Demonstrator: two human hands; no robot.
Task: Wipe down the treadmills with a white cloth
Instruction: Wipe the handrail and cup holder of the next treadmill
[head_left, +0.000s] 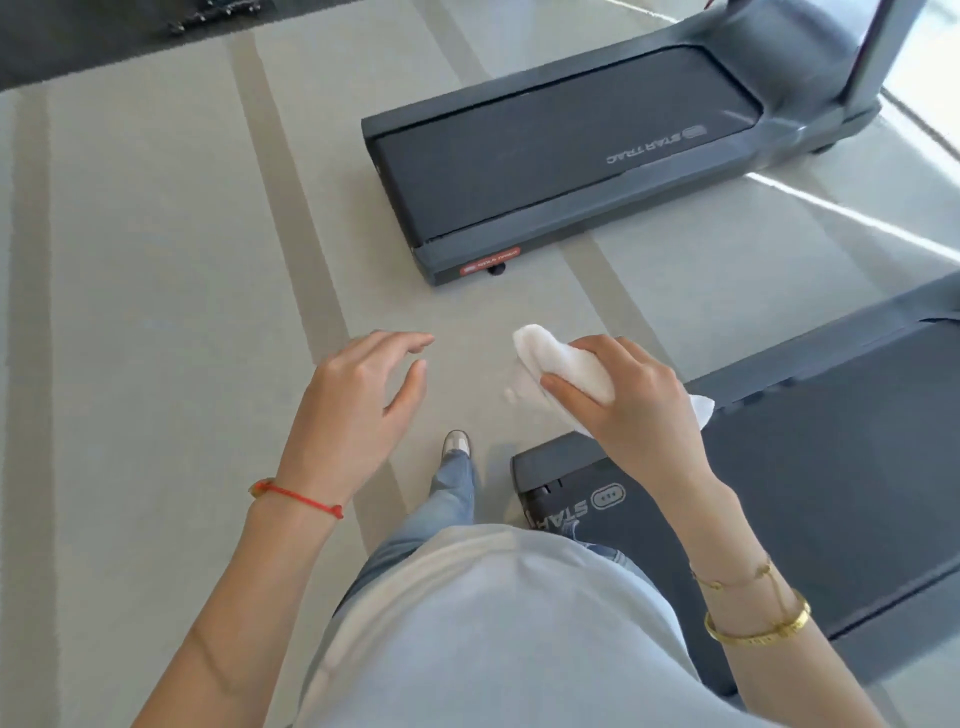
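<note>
Cloth (563, 364), white, centre of frame: we hold it bunched in our right hand (636, 400), fingers curled round. Soft, light, likely crumples; best gripped mid-fold. Left hand (358, 400) relaxed, empty. Treadmills: one upper right (561, 156), one lower right (831, 467).

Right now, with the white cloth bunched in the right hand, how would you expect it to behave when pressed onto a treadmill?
The white cloth looks soft and floppy: it folds around the right hand and a loose end hangs free. It is probably light, since curled fingers alone hold it. It would likely flatten and slide easily.
</note>
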